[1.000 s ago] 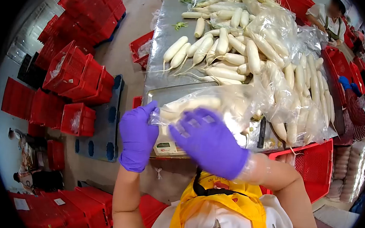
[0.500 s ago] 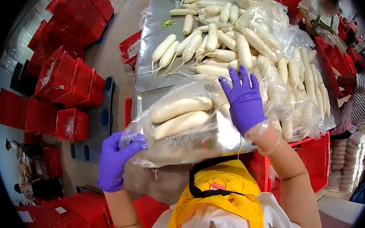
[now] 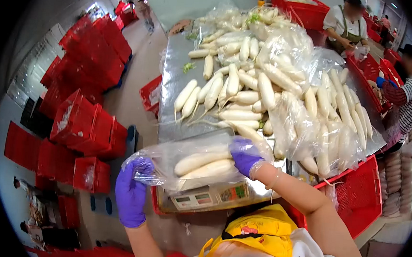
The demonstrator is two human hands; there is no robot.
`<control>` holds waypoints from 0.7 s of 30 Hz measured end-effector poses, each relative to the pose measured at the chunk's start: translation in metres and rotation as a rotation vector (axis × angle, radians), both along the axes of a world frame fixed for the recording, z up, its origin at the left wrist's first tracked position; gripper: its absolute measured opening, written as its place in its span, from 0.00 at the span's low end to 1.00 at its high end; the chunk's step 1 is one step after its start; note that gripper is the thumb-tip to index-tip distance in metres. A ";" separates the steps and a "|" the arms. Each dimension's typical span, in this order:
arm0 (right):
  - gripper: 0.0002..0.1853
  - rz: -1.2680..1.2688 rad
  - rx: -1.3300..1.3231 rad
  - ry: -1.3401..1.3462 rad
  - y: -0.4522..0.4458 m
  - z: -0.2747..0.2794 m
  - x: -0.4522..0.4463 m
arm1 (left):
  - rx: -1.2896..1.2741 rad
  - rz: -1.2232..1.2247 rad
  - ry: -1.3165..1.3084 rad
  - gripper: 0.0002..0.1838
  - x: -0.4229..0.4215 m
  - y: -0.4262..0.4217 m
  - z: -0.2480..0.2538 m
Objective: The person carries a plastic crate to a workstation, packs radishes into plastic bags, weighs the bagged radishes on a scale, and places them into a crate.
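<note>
A clear plastic bag (image 3: 165, 159) with white radishes (image 3: 206, 164) inside hangs between my two purple-gloved hands. My left hand (image 3: 135, 185) grips its gathered end on the left. At the bag's right end, my right hand (image 3: 246, 156) is closed around the plastic, close to the tips of the radishes; its fingers are partly hidden. Below the bag a scale (image 3: 201, 200) shows its display panel at the table's near edge. Beyond lies a heap of loose radishes (image 3: 239, 95), with bagged radishes (image 3: 331, 147) to the right.
Red crates stand stacked (image 3: 79, 124) at the left. An open red crate (image 3: 354, 196) is at the near right of the metal table (image 3: 170, 121). Two co-workers stand at the far right, beside more red crates. Others are in the left background.
My right hand has come down from its spread pose over the radishes and closed on the bag's right end. The bag is stretched between both hands. The view has tilted up.
</note>
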State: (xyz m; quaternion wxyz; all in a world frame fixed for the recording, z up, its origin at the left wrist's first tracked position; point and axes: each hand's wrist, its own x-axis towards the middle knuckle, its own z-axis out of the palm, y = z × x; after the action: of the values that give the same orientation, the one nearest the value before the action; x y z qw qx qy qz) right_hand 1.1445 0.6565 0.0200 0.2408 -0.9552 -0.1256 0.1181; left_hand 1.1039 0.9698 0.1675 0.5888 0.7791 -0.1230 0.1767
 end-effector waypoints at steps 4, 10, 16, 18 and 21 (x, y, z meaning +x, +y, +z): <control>0.22 0.235 -0.070 -0.020 -0.025 0.057 -0.013 | 0.285 -0.029 -0.058 0.14 0.003 -0.019 0.034; 0.21 0.385 0.874 0.318 -0.107 0.144 -0.067 | 0.505 -0.184 -0.152 0.15 0.031 -0.112 0.035; 0.17 -0.342 0.764 -0.138 -0.283 0.135 -0.119 | 0.478 -0.340 0.045 0.15 0.060 -0.206 0.007; 0.18 -0.668 0.598 -0.227 -0.345 0.112 -0.139 | 0.483 -0.370 0.104 0.15 0.069 -0.231 -0.003; 0.21 -1.063 0.436 -0.446 -0.441 0.053 -0.163 | 0.496 -0.404 0.190 0.15 0.079 -0.265 -0.013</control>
State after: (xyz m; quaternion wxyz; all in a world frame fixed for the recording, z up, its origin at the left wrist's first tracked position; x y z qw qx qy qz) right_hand 0.9813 0.2151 0.0731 0.4245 -0.8174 0.2992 -0.2491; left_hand 1.1833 0.7051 0.1542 0.4133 0.8715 -0.2587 -0.0525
